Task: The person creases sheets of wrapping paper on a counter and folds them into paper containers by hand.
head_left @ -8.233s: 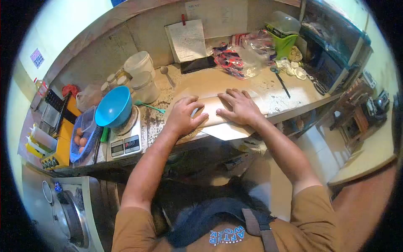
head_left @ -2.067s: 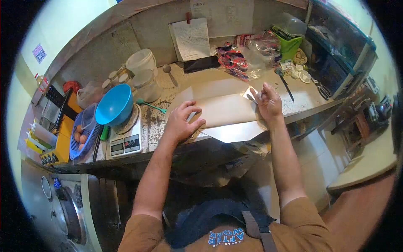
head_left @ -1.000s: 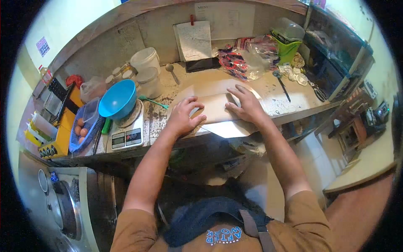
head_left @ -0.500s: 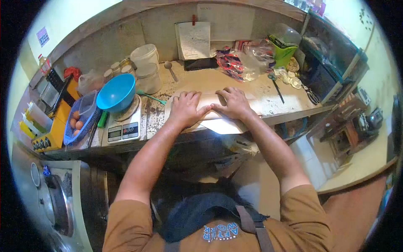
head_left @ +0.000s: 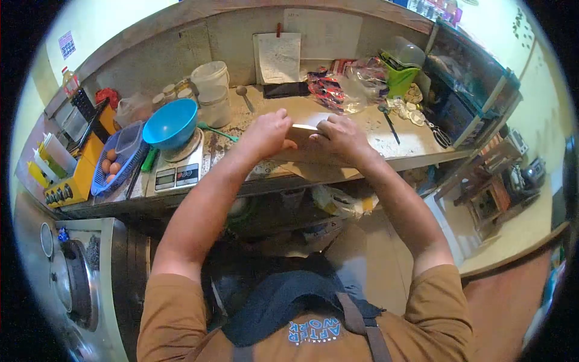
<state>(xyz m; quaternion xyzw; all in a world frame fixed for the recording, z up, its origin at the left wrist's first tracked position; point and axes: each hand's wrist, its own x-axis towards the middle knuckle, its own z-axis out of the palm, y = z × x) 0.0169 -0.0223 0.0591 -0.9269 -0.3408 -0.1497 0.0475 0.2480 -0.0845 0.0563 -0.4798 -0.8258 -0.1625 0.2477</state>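
Note:
A folded sheet of brown paper (head_left: 316,171) with a pale underside is raised at the counter's front, its near part hanging over the edge. My left hand (head_left: 265,136) grips the upper fold at its left end, fingers curled over the top and thumb toward me. On the right end, my right hand (head_left: 342,136) closes round the same fold. Between the two hands the fold shows as a thin pale strip. Behind them, more brown paper (head_left: 292,108) lies flat on the counter.
To the left stand a kitchen scale (head_left: 177,176), a blue bowl (head_left: 170,123) and a blue basket (head_left: 116,169) of eggs. A spoon (head_left: 245,98), a dark tablet (head_left: 285,90) and plastic packaging (head_left: 338,90) lie behind. Scissors (head_left: 439,134) and a dark-handled tool (head_left: 390,125) are at right.
Both hands were flat on the folded paper, pressing it on the counter. Now they have curled round the fold and lifted it, with the paper's near part tipped downward.

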